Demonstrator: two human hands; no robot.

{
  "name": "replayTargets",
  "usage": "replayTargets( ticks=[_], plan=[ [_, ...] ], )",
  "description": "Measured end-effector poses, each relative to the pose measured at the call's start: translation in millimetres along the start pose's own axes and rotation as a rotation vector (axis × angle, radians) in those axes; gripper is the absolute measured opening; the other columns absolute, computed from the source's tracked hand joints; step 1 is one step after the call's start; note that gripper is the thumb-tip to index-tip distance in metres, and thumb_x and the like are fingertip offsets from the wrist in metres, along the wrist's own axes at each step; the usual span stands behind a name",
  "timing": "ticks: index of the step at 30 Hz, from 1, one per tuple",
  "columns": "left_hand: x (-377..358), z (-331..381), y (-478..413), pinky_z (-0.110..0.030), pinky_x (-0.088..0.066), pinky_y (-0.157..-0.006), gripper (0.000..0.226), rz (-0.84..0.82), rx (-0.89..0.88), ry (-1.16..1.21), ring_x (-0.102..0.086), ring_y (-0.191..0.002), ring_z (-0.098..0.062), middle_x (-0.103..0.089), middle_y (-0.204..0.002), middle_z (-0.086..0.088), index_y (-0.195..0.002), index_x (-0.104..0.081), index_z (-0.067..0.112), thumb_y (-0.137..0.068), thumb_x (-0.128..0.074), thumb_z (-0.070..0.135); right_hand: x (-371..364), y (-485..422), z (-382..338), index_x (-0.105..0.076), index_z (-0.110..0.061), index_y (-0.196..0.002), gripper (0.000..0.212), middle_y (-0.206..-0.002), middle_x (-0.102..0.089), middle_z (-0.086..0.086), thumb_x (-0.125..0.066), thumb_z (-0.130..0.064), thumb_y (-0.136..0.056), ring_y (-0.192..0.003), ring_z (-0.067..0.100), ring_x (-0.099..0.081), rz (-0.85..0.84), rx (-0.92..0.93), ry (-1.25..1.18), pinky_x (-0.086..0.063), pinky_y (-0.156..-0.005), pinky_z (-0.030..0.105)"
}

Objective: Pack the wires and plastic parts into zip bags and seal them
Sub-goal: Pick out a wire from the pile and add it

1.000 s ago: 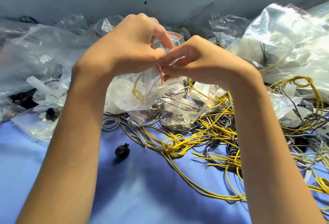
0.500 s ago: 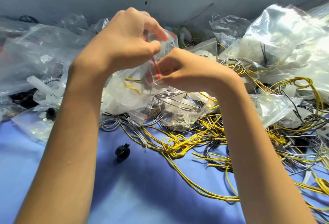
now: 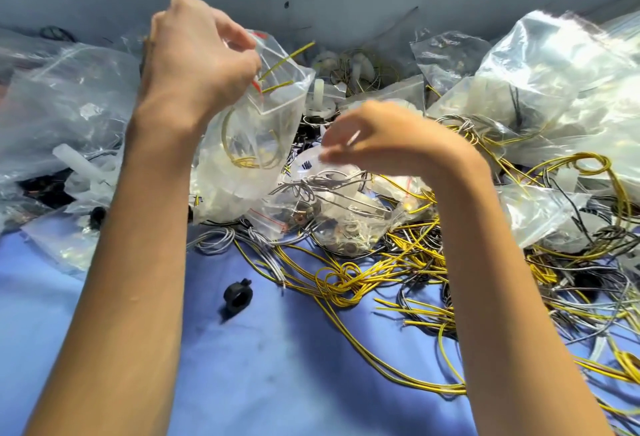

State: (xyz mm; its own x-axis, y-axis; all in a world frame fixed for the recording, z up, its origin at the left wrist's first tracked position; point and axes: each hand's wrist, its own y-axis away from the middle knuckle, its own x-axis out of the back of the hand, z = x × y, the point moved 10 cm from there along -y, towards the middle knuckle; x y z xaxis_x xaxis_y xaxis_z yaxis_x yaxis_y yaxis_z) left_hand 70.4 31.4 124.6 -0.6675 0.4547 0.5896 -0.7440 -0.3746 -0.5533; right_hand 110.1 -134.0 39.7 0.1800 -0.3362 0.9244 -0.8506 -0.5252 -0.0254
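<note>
- We are pinching the zip bag [image 3: 242, 165] by its mouth in our left grip [image 3: 197, 65], wire ends [image 3: 277, 86] sticking out beside it.
- Our right grip [image 3: 377, 139], lower: blurred, cannot tell.
- Sealing undone, we are judging; loose wires [image 3: 346, 283] lying beneath.

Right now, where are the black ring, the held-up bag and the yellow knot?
black ring [image 3: 229, 294]: head view, its rim.
held-up bag [image 3: 263, 124]: head view, clear side.
yellow knot [image 3: 346, 285]: head view, its middle.

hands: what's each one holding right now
Left hand: pinches the zip bag by its top edge.
Right hand: fingers curled, blurred; cannot tell if it holds anything.
</note>
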Motion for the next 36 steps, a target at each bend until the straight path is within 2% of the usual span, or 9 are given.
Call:
replayTargets(
  ticks=[3,7,11,18,23,27,30,34,36],
  plan=[
    [-5,4,2,-0.020,-0.041,-0.076,0.026,-0.016,-0.018,-0.004,-0.063,-0.096,-0.024,-0.070,-0.098,-0.011,-0.100,-0.074,0.025,-0.078,-0.059,0.023,-39,2,-7,-0.060,-0.027,-0.125,0.043,-0.120,-0.064,-0.006,-0.065,-0.044,-0.085,-0.103,0.015,-0.058,-0.288,-0.004,0.175,-0.048,-0.087,0.028],
    [-7,9,2,-0.018,-0.039,-0.075,0.026,-0.023,-0.049,-0.004,-0.062,-0.096,-0.023,-0.071,-0.100,-0.010,-0.100,-0.074,0.025,-0.078,-0.060,0.024,-43,0,-7,-0.060,-0.034,-0.121,0.039,-0.106,-0.062,-0.006,-0.069,-0.038,-0.083,-0.076,0.011,-0.051,-0.309,0.017,0.262,-0.036,-0.057,0.018],
    [-9,10,3,-0.016,-0.037,-0.072,0.025,-0.031,-0.066,0.001,-0.062,-0.091,-0.019,-0.071,-0.100,-0.008,-0.099,-0.074,0.026,-0.079,-0.060,0.024,-48,0,-3,-0.062,-0.035,-0.119,0.037,-0.089,-0.054,-0.008,-0.071,-0.035,-0.082,-0.059,-0.001,-0.039,-0.315,0.018,0.238,-0.030,-0.052,0.019],
    [-16,11,2,-0.009,-0.033,-0.066,0.021,-0.097,-0.082,-0.027,-0.047,-0.069,-0.008,-0.050,-0.061,0.013,-0.097,-0.074,0.028,-0.079,-0.063,0.025,-21,-4,2,-0.065,-0.030,-0.099,0.027,-0.080,-0.059,-0.011,-0.078,-0.034,-0.076,-0.065,0.004,-0.050,-0.111,0.054,0.100,-0.037,-0.057,0.023],
    [-28,16,6,-0.014,-0.034,-0.069,0.021,-0.193,-0.122,-0.036,-0.047,-0.070,-0.011,-0.049,-0.063,0.019,-0.098,-0.074,0.030,-0.080,-0.063,0.026,14,4,-4,-0.056,-0.028,-0.072,0.024,-0.078,-0.049,-0.016,-0.078,-0.038,-0.074,-0.088,0.010,-0.055,0.104,0.150,0.000,-0.034,-0.061,0.026],
    [-33,22,8,-0.008,-0.030,-0.057,0.021,-0.237,-0.160,-0.035,-0.047,-0.064,-0.008,-0.050,-0.063,0.018,-0.098,-0.074,0.027,-0.080,-0.064,0.023,31,9,2,-0.058,-0.020,-0.071,0.027,-0.059,-0.058,-0.013,-0.069,-0.042,-0.081,-0.059,-0.001,-0.054,0.217,0.151,-0.198,-0.036,-0.054,0.017],
    [-38,26,11,0.001,-0.030,-0.049,0.019,-0.289,-0.181,-0.033,-0.049,-0.054,0.006,-0.050,-0.062,0.015,-0.097,-0.074,0.027,-0.080,-0.065,0.024,37,8,6,-0.050,-0.020,-0.068,0.030,-0.058,-0.057,-0.008,-0.061,-0.036,-0.090,-0.067,0.007,-0.070,0.284,0.131,-0.347,-0.044,-0.054,0.018],
    [-43,32,14,0.003,-0.029,-0.046,0.015,-0.335,-0.221,-0.021,-0.045,-0.047,0.015,-0.049,-0.059,0.015,-0.093,-0.073,0.029,-0.083,-0.063,0.023,36,5,15,-0.043,-0.017,-0.073,0.027,-0.069,-0.055,-0.002,-0.055,-0.027,-0.096,-0.066,0.017,-0.072,0.283,0.074,-0.548,-0.060,-0.071,0.044],
    [-46,34,14,0.004,-0.029,-0.047,0.014,-0.354,-0.230,-0.011,-0.044,-0.049,0.022,-0.051,-0.063,0.019,-0.088,-0.072,0.032,-0.084,-0.062,0.023,39,6,18,-0.043,-0.017,-0.075,0.024,-0.070,-0.055,-0.001,-0.055,-0.024,-0.095,-0.067,0.017,-0.072,0.301,0.072,-0.592,-0.060,-0.066,0.043]
  ],
)
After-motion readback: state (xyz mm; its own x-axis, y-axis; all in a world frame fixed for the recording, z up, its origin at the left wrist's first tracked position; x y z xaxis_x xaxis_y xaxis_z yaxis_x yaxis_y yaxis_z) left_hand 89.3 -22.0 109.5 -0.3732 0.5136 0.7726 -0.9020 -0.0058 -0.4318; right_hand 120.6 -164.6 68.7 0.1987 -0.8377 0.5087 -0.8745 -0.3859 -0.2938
